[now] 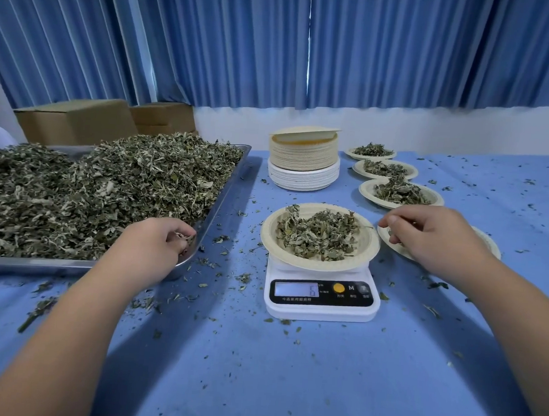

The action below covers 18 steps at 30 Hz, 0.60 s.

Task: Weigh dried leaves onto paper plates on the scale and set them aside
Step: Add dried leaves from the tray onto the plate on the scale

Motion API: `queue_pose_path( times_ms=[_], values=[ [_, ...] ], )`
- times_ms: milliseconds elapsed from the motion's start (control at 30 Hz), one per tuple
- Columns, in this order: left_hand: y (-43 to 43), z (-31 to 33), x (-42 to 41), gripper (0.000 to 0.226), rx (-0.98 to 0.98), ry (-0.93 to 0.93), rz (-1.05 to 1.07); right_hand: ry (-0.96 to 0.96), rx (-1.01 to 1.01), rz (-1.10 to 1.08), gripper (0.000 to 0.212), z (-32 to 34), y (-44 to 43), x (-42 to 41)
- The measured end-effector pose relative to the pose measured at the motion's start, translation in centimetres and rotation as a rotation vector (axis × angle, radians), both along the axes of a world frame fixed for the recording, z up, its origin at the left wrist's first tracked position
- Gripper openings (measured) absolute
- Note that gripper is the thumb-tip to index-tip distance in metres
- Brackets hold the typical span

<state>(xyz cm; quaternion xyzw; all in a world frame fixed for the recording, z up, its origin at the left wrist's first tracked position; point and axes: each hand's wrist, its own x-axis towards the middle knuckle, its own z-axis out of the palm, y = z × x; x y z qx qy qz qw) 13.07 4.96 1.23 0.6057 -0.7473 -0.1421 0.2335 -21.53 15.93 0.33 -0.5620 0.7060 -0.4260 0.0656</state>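
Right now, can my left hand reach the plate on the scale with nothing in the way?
Probably yes. The left hand sits at the tray corner gripping dried leaves, and only blue cloth with scattered crumbs lies between it and the plate on the scale.

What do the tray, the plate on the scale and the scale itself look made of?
Tray: likely stainless steel; grey and shiny, with a reflective rim.
Plate: pressed paper or pulp; matte cream, with a moulded, ribbed rim.
Scale: probably plastic; smooth white body, with a glossy black panel around the display.
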Motion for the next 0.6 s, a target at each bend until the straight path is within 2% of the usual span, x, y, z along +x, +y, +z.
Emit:
queue_pose_path(
  times_ms=[100,233,433,600],
  values=[
    [0.0,-0.2,-0.1,0.023,-0.08,0.01,0.044,-0.001,0.003,-0.006,0.026,0.1,0.0,0.0],
    [-0.2,0.0,-0.1,0.024,-0.209,0.129,0.084,0.001,0.01,-0.012,0.025,0.1,0.1,0.1],
    [-0.1,-0.2,-0.2,0.025,-0.185,0.224,0.085,-0.011,0.013,-0.019,0.024,0.4,0.3,0.3],
    [1.1,1.2,-2.0,0.031,-0.277,0.381,-0.015,-0.017,0.014,-0.015,0.025,0.5,0.4,0.3]
  ],
)
